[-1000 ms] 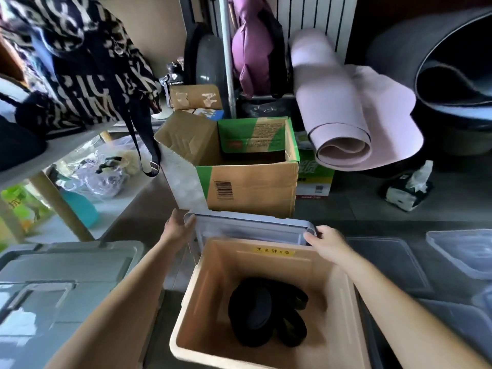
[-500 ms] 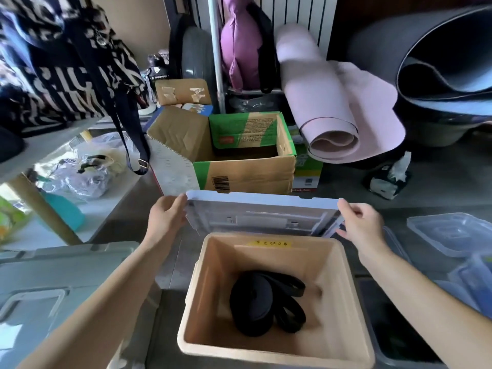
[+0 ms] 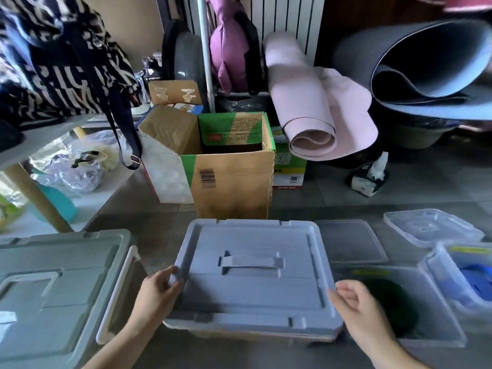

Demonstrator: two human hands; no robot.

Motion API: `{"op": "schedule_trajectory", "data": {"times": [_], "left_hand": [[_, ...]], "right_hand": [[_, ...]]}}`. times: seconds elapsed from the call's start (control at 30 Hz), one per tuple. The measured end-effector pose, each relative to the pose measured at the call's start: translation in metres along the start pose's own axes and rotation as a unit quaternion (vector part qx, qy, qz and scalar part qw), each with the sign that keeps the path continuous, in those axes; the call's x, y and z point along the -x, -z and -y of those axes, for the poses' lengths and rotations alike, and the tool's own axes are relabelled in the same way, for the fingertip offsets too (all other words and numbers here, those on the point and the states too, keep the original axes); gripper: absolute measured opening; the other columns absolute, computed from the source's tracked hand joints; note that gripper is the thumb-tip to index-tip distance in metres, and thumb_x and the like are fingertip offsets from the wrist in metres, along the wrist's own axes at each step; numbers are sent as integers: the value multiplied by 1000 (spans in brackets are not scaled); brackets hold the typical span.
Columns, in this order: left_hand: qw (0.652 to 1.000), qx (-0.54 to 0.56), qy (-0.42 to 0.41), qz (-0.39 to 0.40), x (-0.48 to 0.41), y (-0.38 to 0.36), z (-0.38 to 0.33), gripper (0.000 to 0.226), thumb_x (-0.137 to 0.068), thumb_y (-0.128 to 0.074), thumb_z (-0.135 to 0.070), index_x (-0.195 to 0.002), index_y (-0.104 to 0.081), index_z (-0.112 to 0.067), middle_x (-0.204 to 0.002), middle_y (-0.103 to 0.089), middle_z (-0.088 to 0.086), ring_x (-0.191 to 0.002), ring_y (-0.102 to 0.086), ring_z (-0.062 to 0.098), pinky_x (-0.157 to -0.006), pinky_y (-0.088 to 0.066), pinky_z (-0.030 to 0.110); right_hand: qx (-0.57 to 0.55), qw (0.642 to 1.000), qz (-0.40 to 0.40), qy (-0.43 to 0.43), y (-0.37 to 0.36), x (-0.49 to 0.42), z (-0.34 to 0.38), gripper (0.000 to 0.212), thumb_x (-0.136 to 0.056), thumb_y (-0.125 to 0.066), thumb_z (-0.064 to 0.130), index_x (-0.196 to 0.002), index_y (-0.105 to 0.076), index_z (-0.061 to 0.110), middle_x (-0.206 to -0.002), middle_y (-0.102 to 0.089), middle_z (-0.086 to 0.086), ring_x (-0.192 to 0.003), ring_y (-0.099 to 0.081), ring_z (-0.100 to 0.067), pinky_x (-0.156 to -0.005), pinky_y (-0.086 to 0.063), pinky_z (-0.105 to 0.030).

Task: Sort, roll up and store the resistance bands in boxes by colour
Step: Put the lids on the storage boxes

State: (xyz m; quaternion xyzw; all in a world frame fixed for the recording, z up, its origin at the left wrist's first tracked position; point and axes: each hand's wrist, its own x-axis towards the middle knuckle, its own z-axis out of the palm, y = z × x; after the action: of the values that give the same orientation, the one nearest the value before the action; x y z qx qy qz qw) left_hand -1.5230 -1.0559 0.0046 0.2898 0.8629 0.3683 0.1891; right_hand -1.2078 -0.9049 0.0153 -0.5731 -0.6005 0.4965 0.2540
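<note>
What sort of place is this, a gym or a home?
Most likely a storage corner at home: a rolled pink mat, an open cardboard box on the floor, and plastic bins, one under a grey lid.
</note>
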Motion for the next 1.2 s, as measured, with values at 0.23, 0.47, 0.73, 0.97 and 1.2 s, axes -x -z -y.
{"op": "schedule_trajectory", "data": {"times": [0.23, 0.47, 0.73, 0.97, 1.2], "left_hand": [[996, 66, 56, -34, -3, -3, 13, 11, -84, -69, -15, -89, -59, -17, -79, -62, 5, -80, -60, 26, -69, -44, 33], [992, 62, 103, 50, -4, -18, 9, 27, -94, -54, -29, -92, -56, -2, -80, -59, 12, -73, -54, 23, -61, -39, 34], [968, 173, 173, 54, 10, -10, 19, 36, -79, -72, -38, -95, -60, -9, -90, -66, 13, -83, -62, 28, -71, -51, 40], [959, 214, 185, -1, 3, -12, 25, 33, -74, -79, -33, -89, -65, -6, -85, -69, 14, -81, -65, 31, -73, -54, 43], [995, 79, 28, -60, -5, -14, 35, 30, -75, -76, -36, -77, -65, -8, -67, -66, 10, -61, -60, 25, -53, -51, 34]], "right_hand": [[67, 996, 32, -42, 3, -6, -8, 48, -84, -68, 27, -125, -49, 13, -102, -61, -4, -93, -58, -18, -82, -41, -32], [133, 981, 137, -31, -15, -16, -8, 62, -98, -32, 45, -149, 0, 33, -154, -22, 7, -137, -32, -19, -104, -32, -31], [-38, 983, 109, -142, -15, -38, -19, 81, -84, -67, 31, -147, -18, 28, -134, -43, 4, -126, -44, -28, -103, -37, -40], [-19, 988, 27, -148, -23, -42, -18, 67, -74, -77, 33, -128, -47, 8, -118, -56, -7, -105, -52, -25, -91, -40, -35], [215, 975, 58, 23, -22, -42, -8, 60, -92, -51, 40, -143, -33, 15, -135, -53, -4, -115, -55, -22, -90, -47, -33]]}}
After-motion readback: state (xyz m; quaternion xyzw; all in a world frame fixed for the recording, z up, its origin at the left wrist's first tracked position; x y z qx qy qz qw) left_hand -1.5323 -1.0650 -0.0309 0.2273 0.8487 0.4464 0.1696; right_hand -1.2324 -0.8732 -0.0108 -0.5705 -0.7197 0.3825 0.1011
